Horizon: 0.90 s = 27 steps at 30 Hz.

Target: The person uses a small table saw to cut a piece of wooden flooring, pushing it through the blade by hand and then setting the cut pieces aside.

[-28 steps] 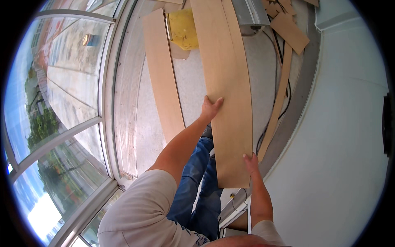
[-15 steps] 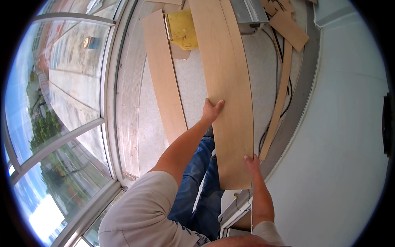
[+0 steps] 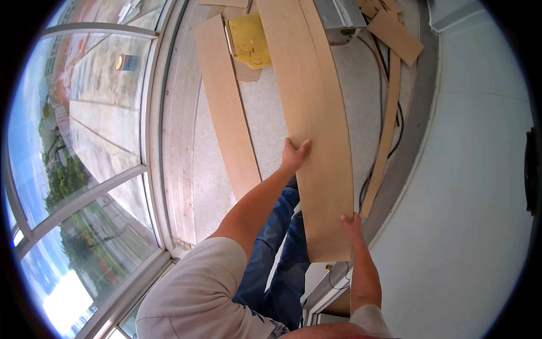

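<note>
A long light-brown wooden board [image 3: 316, 107] stretches away from me, its near end beside my legs. Along its left edge my left hand [image 3: 296, 153] is closed, thumb lying on the top face and the other fingers hidden beneath. Nearer to me, my right hand [image 3: 351, 227] grips the right edge close to the near end, thumb on top. At the far end a thin crack or seam line runs along the board. Left of it, a second plank [image 3: 228, 107] of similar colour lies on the floor.
A yellow bucket-like object [image 3: 249, 42] stands between the boards. A grey metal machine [image 3: 341, 16] sits at the far right, near wood offcuts [image 3: 396, 38], a narrow strip [image 3: 389, 124] and black cables [image 3: 402, 127]. Glass windows [image 3: 107, 124] border the left, a white wall [image 3: 457, 186] the right.
The board's near end has shifted slightly to the right, with both hands still gripping it.
</note>
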Tool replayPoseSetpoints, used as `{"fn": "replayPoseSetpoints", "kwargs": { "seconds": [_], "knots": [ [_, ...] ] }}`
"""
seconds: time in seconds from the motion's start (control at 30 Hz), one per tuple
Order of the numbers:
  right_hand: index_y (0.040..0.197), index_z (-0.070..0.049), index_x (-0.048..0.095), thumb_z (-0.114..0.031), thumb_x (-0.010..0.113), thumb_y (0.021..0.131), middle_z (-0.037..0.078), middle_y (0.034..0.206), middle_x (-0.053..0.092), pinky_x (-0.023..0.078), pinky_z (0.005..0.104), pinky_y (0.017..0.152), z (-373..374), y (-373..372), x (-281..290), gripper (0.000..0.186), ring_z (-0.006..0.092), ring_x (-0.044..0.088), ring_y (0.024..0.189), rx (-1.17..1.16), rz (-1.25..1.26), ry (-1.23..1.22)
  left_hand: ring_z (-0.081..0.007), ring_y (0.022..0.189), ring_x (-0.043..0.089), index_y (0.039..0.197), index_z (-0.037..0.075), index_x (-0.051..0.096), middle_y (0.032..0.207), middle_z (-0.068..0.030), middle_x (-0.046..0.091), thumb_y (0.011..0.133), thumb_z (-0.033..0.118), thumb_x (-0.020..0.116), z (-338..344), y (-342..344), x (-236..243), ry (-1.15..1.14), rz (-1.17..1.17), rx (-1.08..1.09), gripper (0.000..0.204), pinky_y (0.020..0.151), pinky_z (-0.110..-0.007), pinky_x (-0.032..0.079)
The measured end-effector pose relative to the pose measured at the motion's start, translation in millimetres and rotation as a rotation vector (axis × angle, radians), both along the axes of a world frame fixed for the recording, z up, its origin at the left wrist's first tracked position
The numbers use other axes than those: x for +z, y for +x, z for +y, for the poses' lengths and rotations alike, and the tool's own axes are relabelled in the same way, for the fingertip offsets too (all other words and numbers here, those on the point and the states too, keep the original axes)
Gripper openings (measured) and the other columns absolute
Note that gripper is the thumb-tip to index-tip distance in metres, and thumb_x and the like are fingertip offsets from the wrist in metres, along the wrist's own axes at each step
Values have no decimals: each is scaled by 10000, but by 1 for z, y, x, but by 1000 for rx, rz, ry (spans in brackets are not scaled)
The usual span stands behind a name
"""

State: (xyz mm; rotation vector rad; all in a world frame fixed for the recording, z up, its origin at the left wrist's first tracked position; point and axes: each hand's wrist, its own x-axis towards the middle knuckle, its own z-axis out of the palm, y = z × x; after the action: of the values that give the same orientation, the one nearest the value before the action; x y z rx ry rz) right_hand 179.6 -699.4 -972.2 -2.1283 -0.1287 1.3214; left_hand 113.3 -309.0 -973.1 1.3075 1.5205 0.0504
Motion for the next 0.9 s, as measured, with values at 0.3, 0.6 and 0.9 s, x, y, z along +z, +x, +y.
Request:
{"fn": "replayPoseSetpoints", "kwargs": {
  "seconds": [0.3, 0.6, 0.9],
  "knots": [
    [1172, 13, 671, -291, 766, 908, 109, 982, 742, 551, 362, 810, 3, 4, 4, 413, 203, 697, 892, -17, 71, 25, -395, 1089, 707, 1272, -34, 517, 1204, -283, 687, 880, 538, 778, 0, -1, 3, -10, 52, -13, 741, 901, -459, 572],
    [1149, 11, 673, -312, 770, 908, 99, 951, 737, 554, 360, 784, -15, -3, -1, 415, 200, 695, 854, 13, 64, 13, -386, 1073, 716, 1260, -31, 521, 1169, -278, 702, 878, 516, 793, -8, -4, 9, -48, 73, -19, 721, 886, -449, 580],
    [1165, -2, 669, -281, 773, 902, 111, 984, 742, 556, 362, 794, -28, -14, -1, 398, 203, 697, 879, -24, 102, -4, -372, 1055, 728, 1246, -36, 528, 1158, -277, 711, 884, 486, 799, -24, -12, 9, -27, 36, -1, 691, 881, -441, 586]
  ]
}}
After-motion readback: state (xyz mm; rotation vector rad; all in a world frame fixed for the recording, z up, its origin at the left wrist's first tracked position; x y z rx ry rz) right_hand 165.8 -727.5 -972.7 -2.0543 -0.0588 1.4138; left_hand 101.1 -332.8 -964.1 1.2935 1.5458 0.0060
